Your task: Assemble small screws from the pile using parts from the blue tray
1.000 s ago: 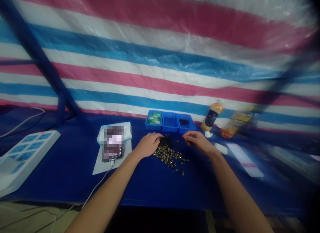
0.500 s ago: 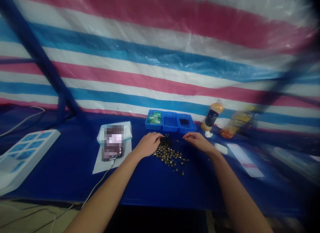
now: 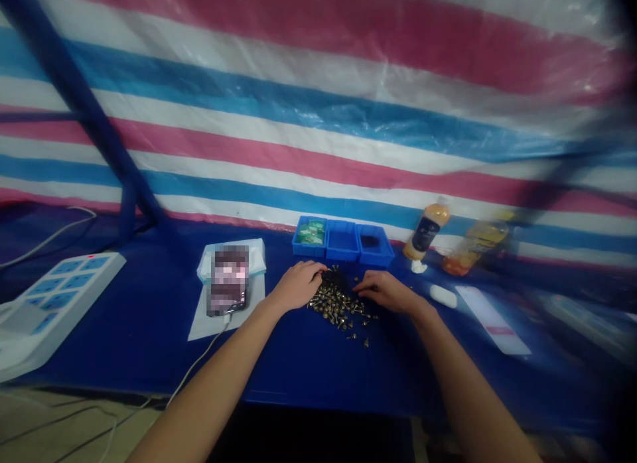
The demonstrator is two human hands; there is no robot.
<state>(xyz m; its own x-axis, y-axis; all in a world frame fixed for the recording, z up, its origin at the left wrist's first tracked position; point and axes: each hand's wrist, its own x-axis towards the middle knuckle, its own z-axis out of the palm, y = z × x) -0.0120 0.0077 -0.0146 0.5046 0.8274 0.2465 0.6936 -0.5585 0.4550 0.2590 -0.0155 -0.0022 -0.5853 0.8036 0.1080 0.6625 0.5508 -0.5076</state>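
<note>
A pile of small brass-coloured screws (image 3: 339,310) lies on the blue table, with a dark clump of black screws or similar small parts (image 3: 336,277) at its far side. My left hand (image 3: 298,285) rests at the pile's left edge, its fingers slightly bent and apart, the tips touching the dark clump. On the other side, my right hand (image 3: 385,290) reaches in low from the right. Its thumb and fingertips come together beside the pile; whatever may be between them is too small to make out.
Behind the pile stand three joined blue bins: one with green packets (image 3: 311,232), a middle bin (image 3: 342,256), and one with dark bits (image 3: 371,241). Two drink bottles (image 3: 426,232) stand right, near a white case (image 3: 442,296). A phone (image 3: 227,280) and power strip (image 3: 60,307) are left.
My right hand has moved left and closer to the pile, its fingertips lower. My left hand stays at the pile's edge. The whole view has shifted slightly.
</note>
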